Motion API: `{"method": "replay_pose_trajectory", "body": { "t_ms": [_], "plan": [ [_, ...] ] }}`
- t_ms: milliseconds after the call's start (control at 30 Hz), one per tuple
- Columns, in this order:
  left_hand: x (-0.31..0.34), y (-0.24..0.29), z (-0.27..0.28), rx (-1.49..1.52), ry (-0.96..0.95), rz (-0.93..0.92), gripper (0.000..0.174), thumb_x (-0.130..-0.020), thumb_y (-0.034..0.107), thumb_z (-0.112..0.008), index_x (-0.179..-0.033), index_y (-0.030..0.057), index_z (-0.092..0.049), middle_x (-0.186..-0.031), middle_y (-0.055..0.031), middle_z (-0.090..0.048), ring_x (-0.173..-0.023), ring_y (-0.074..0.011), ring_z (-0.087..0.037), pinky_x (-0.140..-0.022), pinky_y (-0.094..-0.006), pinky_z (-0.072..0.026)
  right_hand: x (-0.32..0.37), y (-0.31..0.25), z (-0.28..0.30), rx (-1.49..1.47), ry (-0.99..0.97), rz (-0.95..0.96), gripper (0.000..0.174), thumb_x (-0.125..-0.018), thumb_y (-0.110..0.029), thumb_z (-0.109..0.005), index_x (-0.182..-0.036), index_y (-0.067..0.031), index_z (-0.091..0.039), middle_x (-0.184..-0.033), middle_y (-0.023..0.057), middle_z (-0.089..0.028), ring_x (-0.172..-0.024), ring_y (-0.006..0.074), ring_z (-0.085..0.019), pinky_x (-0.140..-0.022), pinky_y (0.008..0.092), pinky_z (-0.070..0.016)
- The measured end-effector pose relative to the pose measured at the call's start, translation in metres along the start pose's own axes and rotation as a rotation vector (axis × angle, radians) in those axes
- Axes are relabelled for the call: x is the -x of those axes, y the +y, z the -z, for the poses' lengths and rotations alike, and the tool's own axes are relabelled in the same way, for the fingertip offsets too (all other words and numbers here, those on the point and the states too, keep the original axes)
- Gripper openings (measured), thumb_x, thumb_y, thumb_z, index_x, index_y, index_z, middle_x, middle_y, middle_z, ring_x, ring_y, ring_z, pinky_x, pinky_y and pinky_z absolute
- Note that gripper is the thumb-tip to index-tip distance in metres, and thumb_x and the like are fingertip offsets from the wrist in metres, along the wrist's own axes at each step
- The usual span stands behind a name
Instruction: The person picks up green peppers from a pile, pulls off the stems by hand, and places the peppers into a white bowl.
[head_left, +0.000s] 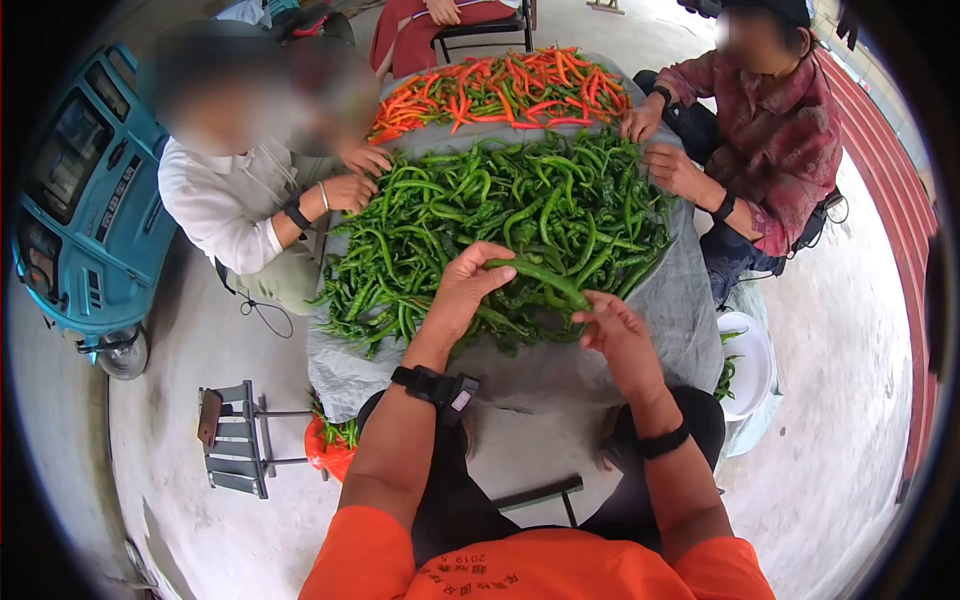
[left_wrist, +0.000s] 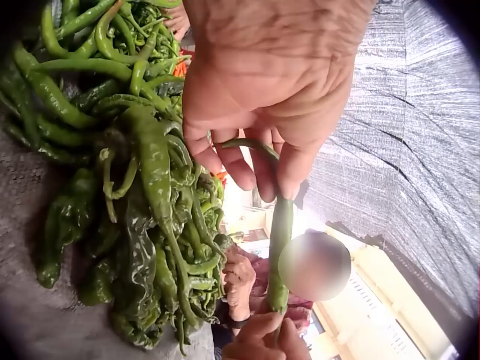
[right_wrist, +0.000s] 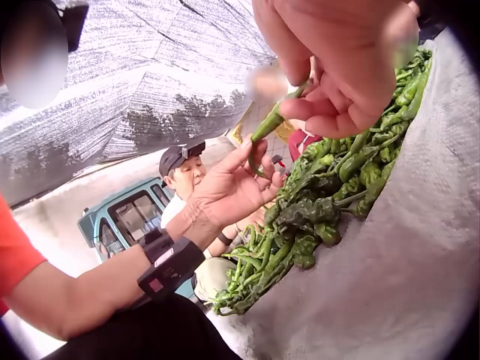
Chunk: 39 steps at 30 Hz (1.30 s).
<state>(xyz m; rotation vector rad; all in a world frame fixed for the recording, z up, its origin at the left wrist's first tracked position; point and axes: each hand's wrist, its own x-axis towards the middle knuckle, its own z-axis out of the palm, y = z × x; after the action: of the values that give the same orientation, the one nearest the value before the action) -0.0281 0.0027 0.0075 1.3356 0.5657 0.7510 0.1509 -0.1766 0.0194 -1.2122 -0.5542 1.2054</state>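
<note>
A long green chili pepper (head_left: 545,277) is stretched between my two hands over the near side of a big heap of green peppers (head_left: 430,215). My left hand (head_left: 466,288) pinches the thin, curved tip end between thumb and fingers. At the stem end, thumb and fingers of my right hand (head_left: 622,338) pinch the pepper. The left wrist view shows the pepper (left_wrist: 280,240) lengthwise, its stem partly covered by the right fingertips (left_wrist: 259,330). In the right wrist view the heap (right_wrist: 349,172) lies beyond the grey sheet's near edge.
Red and orange peppers (head_left: 500,90) form a strip behind the green heap, all on a grey sheet (head_left: 350,375). People sit at left and right, hands at the heap. A white basin (head_left: 752,370) stands at right; a small slatted stool (head_left: 235,445) and red bag (head_left: 325,455) are at left.
</note>
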Motion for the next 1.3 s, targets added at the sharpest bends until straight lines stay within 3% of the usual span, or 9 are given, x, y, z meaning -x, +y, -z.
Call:
{"method": "replay_pose_trajectory", "body": {
  "t_ms": [200,300,400,500,567,733,933,1100,1300],
  "plan": [
    [0.007,0.011,0.006,0.148,0.010,-0.002,0.020,-0.087,0.001,-0.066,-0.106,0.0075,-0.062,-0.096,0.0006,-0.065,-0.089,-0.0077,-0.057,-0.085,-0.0238,-0.0451,0.001,0.010,-0.006,0.105,-0.275,-0.213,0.030,-0.099,-0.020,-0.052,-0.124,-0.0037,-0.057,-0.092,0.0047,-0.065,-0.076,0.0107,-0.060,-0.069,0.0239,-0.0503],
    [0.012,0.015,0.000,0.068,0.103,-0.068,0.065,-0.085,0.007,-0.071,-0.140,0.0087,-0.037,-0.128,-0.0109,-0.051,-0.105,-0.0147,-0.056,-0.089,-0.0296,-0.0480,0.002,0.007,-0.020,0.110,-0.327,-0.161,0.030,-0.099,-0.019,-0.053,-0.124,-0.0031,-0.057,-0.087,0.0028,-0.063,-0.075,0.0106,-0.059,-0.069,0.0238,-0.0500],
    [0.012,0.004,-0.006,0.238,0.231,0.063,0.093,-0.085,0.018,-0.075,-0.150,0.0099,-0.010,-0.137,-0.0213,-0.038,-0.111,-0.0239,-0.055,-0.093,-0.0359,-0.0497,-0.001,0.017,-0.026,0.003,-0.266,-0.089,0.030,-0.098,-0.018,-0.054,-0.124,-0.0038,-0.057,-0.085,0.0015,-0.060,-0.073,0.0096,-0.056,-0.069,0.0237,-0.0493],
    [0.009,-0.002,-0.008,0.366,-0.044,0.126,0.048,-0.098,0.028,-0.056,-0.138,0.0058,-0.042,-0.117,-0.0137,-0.061,-0.103,-0.0225,-0.061,-0.086,-0.0350,-0.0517,-0.005,0.027,-0.035,-0.004,-0.284,-0.062,0.029,-0.098,-0.018,-0.054,-0.125,-0.0051,-0.056,-0.086,0.0011,-0.059,-0.073,0.0093,-0.055,-0.070,0.0244,-0.0493],
    [0.013,0.000,-0.014,0.409,-0.063,0.133,0.041,-0.100,0.032,-0.052,-0.131,0.0055,-0.049,-0.110,-0.0113,-0.064,-0.100,-0.0216,-0.063,-0.085,-0.0343,-0.0517,-0.005,0.030,-0.044,-0.120,-0.288,-0.089,0.031,-0.098,-0.020,-0.055,-0.125,-0.0040,-0.055,-0.081,-0.0003,-0.058,-0.069,0.0102,-0.054,-0.070,0.0251,-0.0487],
    [0.017,0.013,-0.014,0.386,-0.070,0.109,0.038,-0.101,0.036,-0.049,-0.122,0.0045,-0.054,-0.108,-0.0105,-0.065,-0.098,-0.0204,-0.064,-0.084,-0.0334,-0.0512,-0.006,0.038,-0.049,-0.275,-0.364,-0.148,0.034,-0.098,-0.024,-0.056,-0.126,-0.0037,-0.055,-0.083,0.0003,-0.059,-0.069,0.0102,-0.055,-0.070,0.0252,-0.0484],
    [0.020,0.009,-0.010,0.172,0.026,0.095,0.032,-0.100,0.040,-0.050,-0.108,0.0095,-0.057,-0.099,-0.0049,-0.067,-0.094,-0.0157,-0.063,-0.083,-0.0306,-0.0462,0.001,0.039,-0.059,0.152,-0.298,-0.075,0.028,-0.099,-0.023,-0.054,-0.115,-0.0016,-0.062,-0.090,0.0018,-0.064,-0.075,0.0086,-0.058,-0.070,0.0234,-0.0496],
    [0.024,0.025,-0.015,0.096,-0.023,0.087,0.029,-0.099,0.038,-0.052,-0.099,0.0103,-0.060,-0.090,-0.0012,-0.067,-0.086,-0.0099,-0.060,-0.077,-0.0270,-0.0414,0.001,0.044,-0.058,0.223,-0.302,-0.014,0.022,-0.099,-0.019,-0.054,-0.105,0.0000,-0.063,-0.087,0.0022,-0.064,-0.074,0.0082,-0.058,-0.068,0.0233,-0.0499],
    [0.022,0.023,-0.018,0.034,-0.067,0.032,0.031,-0.099,0.041,-0.051,-0.097,0.0112,-0.060,-0.088,0.0001,-0.066,-0.089,-0.0089,-0.058,-0.079,-0.0277,-0.0410,0.003,0.048,-0.055,0.323,-0.269,0.073,0.020,-0.099,-0.018,-0.053,-0.102,-0.0002,-0.063,-0.079,0.0024,-0.062,-0.069,0.0076,-0.056,-0.065,0.0226,-0.0483]
  ]
}}
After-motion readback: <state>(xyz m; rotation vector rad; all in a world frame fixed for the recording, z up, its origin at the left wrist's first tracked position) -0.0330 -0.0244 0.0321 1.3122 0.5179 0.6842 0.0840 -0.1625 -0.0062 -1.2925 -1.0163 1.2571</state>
